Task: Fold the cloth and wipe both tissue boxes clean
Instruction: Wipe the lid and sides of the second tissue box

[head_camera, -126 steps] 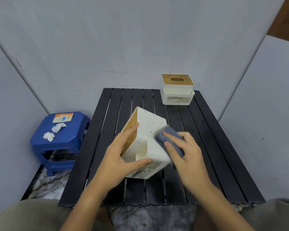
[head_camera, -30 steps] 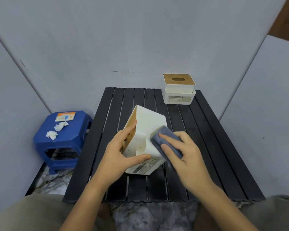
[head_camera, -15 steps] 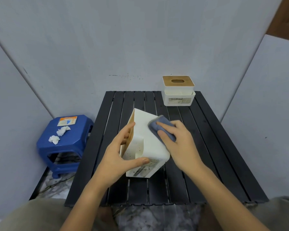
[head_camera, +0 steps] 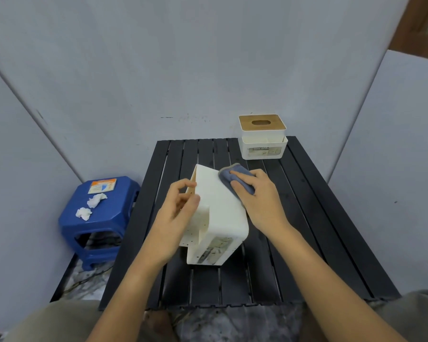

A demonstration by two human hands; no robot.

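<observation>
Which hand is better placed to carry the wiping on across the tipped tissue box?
Right. The right hand already presses the blue cloth on the upper face of the tipped tissue box; the left hand is at its wooden-lid side, steadying it.

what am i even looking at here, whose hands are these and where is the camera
The camera sits on a person's head and looks forward and down, so the two bare arms reaching in from below are that person's own. No machine is involved.

In front of them is a black slatted table. On it a white tissue box is tipped onto its side, its wooden lid facing left. The left hand steadies it at that lid edge, fingers loosely curled. The right hand presses a folded blue-grey cloth flat against the box's upturned side, near the far corner: it is wiping it.

A second tissue box stands upright at the table's far right edge.

To the left is a blue plastic stool with two crumpled tissues and a small card on top.
</observation>
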